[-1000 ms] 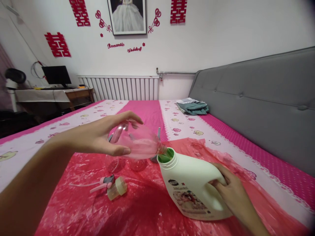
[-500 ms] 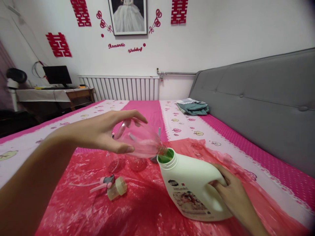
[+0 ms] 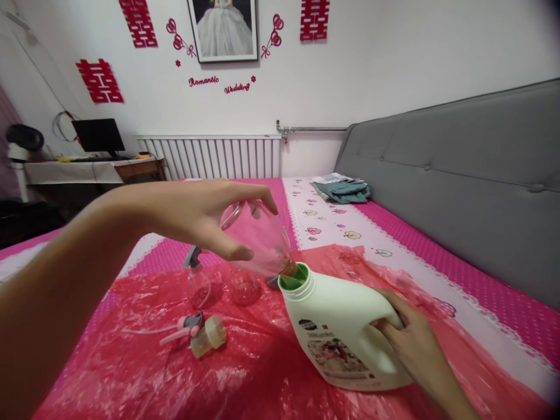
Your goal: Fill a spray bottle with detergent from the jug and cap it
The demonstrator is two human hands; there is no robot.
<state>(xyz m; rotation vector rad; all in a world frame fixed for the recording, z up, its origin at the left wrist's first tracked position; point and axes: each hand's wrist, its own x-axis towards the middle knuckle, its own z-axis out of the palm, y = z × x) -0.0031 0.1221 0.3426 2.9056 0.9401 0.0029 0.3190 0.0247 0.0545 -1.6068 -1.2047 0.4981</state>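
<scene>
Clear pink plastic bottle (image 3: 265, 242), grasped in the left hand (image 3: 210, 216), tips neck-down at the green-lined mouth of a leaning pale jug (image 3: 341, 326) that the right hand (image 3: 409, 332) grips by its handle; trigger sprayer (image 3: 189, 324) and cream cap (image 3: 210, 336) lie on red film (image 3: 258, 361), bare film separates cap and jug, patterned sheet (image 3: 376, 236) borders the film toward the grey headboard (image 3: 464, 157)

Bed (image 3: 324, 224), red plastic sheet (image 3: 245, 373), folded clothes (image 3: 345, 191)
</scene>
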